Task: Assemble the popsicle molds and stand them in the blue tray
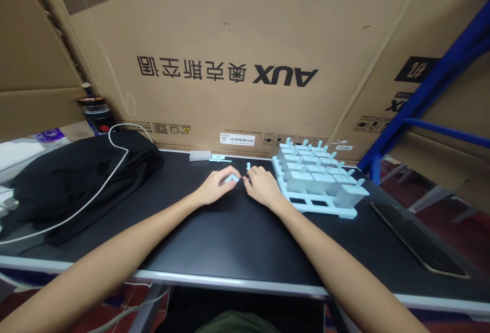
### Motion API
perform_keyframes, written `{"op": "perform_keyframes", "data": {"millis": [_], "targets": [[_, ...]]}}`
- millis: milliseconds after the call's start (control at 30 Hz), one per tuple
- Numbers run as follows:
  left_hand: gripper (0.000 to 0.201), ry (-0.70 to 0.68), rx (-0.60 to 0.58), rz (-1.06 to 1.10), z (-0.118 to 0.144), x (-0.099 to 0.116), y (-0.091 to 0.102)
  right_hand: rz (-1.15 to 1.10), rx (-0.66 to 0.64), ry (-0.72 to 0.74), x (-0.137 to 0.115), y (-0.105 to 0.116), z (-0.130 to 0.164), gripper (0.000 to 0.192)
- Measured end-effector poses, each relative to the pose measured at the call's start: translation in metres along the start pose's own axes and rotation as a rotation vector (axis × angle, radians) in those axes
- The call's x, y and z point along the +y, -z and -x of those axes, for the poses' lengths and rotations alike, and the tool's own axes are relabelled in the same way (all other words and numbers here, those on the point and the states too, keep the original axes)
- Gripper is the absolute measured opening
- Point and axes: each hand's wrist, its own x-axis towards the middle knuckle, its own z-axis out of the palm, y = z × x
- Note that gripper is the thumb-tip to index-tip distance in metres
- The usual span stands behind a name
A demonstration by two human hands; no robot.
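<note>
Cardboard boxes walled the back of a black counter [229,236]. Both hands met near its back edge, left hand [216,186] and right hand [262,185] with fingers pinched together on a small pale-blue piece [232,178] held between them, probably for a two-handed grip. Mould tray [317,180] sat just right of the right hand, within reach. Black cloth [76,180] with a white cable [111,170] lay at the left edge, phone [417,238] near the right edge.
</note>
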Motion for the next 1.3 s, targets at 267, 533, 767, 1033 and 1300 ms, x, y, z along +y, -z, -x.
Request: {"op": "perform_keyframes", "data": {"millis": [267, 533, 767, 1033, 1300], "targets": [[0.033, -0.027, -0.062, -0.090, -0.001, 0.000, 0.001, -0.069, -0.009, -0.144, 0.007, 0.003, -0.002, 0.022], [0.025, -0.060, -0.097, -0.162, 0.001, 0.002, 0.000, -0.263, -0.073, -0.204, 0.019, 0.006, -0.004, 0.037], [0.023, -0.061, -0.055, -0.201, 0.002, 0.005, 0.001, -0.472, 0.055, -0.186, 0.009, 0.035, -0.002, 0.010], [0.022, -0.021, 0.025, -0.278, 0.001, 0.005, -0.002, -1.262, 0.051, -0.152, -0.025, 0.048, 0.008, 0.016], [0.055, -0.023, 0.097, -0.201, 0.003, 0.002, -0.004, -1.284, 0.017, -0.204, -0.029, 0.037, 0.008, 0.025]]}}
